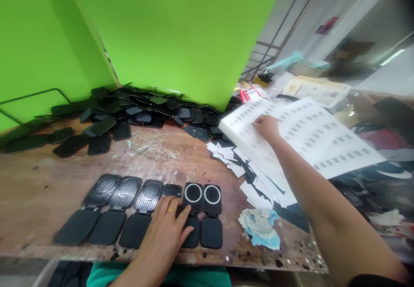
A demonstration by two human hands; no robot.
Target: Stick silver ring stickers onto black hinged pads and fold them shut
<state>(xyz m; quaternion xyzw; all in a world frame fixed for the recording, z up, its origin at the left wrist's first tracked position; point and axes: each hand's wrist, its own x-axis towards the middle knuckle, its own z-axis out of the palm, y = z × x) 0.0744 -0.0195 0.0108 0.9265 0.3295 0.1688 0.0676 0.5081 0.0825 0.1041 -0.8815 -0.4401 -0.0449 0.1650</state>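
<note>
While left hand [163, 231] presses cases [181, 211], right hand [267, 127] touches unreadable label sheet [310, 136].

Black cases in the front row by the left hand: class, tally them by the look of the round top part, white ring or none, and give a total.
White ring cases: 2
Cases without a white ring: 4
Total: 6
The left hand rests on the fourth case.

- Your left hand [166, 228] lies flat at 6 o'clock, palm down, fingers spread toward 12, a ring on one finger.
- Your right hand [267, 127] reaches toward 1 o'clock, forearm bare and outstretched, fingers curled down, grip hidden.
</note>
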